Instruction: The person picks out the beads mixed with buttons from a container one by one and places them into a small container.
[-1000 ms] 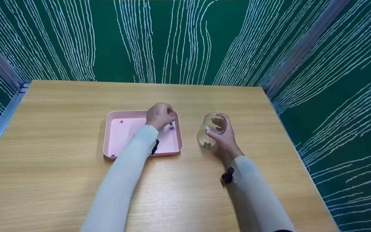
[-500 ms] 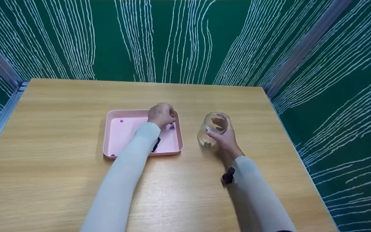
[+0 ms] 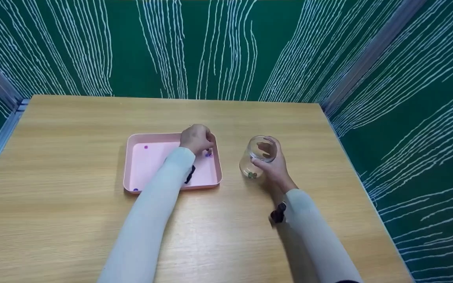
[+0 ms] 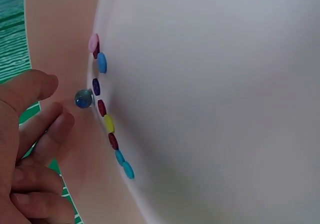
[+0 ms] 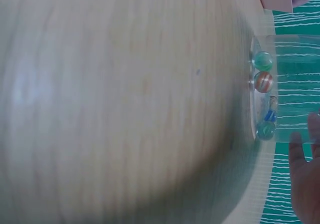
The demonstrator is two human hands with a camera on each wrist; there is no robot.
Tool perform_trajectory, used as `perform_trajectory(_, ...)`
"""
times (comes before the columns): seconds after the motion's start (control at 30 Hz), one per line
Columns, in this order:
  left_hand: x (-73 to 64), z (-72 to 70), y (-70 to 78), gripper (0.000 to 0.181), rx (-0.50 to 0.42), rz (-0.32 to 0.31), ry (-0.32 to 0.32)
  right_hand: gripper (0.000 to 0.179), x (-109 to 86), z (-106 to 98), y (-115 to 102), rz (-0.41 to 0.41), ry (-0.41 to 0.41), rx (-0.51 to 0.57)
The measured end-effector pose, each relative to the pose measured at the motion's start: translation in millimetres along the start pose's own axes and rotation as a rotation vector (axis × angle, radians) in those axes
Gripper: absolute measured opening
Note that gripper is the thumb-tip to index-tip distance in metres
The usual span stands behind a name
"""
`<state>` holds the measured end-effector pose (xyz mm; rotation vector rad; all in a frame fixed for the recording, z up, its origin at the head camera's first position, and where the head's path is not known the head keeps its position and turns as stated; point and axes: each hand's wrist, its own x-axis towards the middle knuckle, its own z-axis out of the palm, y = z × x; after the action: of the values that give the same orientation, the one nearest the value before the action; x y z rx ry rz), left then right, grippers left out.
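In the head view my left hand [image 3: 196, 139] reaches over the back right corner of a pink tray [image 3: 153, 182]. The left wrist view shows its thumb and fingers bent and apart, their tips close beside a bluish glass marble [image 4: 84, 99]. Near that marble lie several small coloured discs, among them a yellow disc [image 4: 109, 123] and a pink disc [image 4: 93, 43]. My right hand [image 3: 277, 165] grips a clear glass jar [image 3: 246, 163], thumb and fingers round its upper part. Several marbles lie at the jar's bottom, including a reddish striped marble [image 5: 263, 82] and a green marble [image 5: 263, 61].
Tray and jar stand side by side on a wooden table [image 3: 73, 220]. A purple disc [image 3: 146, 147] lies at the tray's back left, and a blue disc [image 3: 135, 190] at its front left. Green walls [image 3: 132, 47] with white wavy lines surround the table.
My left hand has come slightly lower toward the tray's back right corner, with its fingers close to the small things there. The right hand and jar have stayed in place.
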<state>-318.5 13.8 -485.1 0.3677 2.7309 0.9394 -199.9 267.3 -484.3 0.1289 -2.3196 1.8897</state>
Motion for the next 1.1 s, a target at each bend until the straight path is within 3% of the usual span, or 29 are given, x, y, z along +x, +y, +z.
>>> perform_trajectory(0.3, -2.6, 6.0, 0.9, 0.007, 0.067, 0.032, 0.014, 0.078, 0.0, 0.4, -0.2, -0.005, 0.008, -0.006)
perform_trajectory(0.8, -4.7, 11.5, 0.8, 0.011, 0.028, 0.017, -0.001, 0.077, -0.2, -0.1, -0.7, 0.004, 0.021, 0.001)
perform_trajectory(1.03, -1.3, 15.3, -3.7, 0.011, 0.110, 0.076, 0.030, 0.078, 0.6, 0.9, 0.2, -0.022, 0.007, 0.020)
perform_trajectory(1.1, -1.1, 16.0, -5.0, 0.012, 0.092, 0.079, 0.028, 0.078, 0.7, 1.2, 0.7, -0.023, 0.011, 0.028)
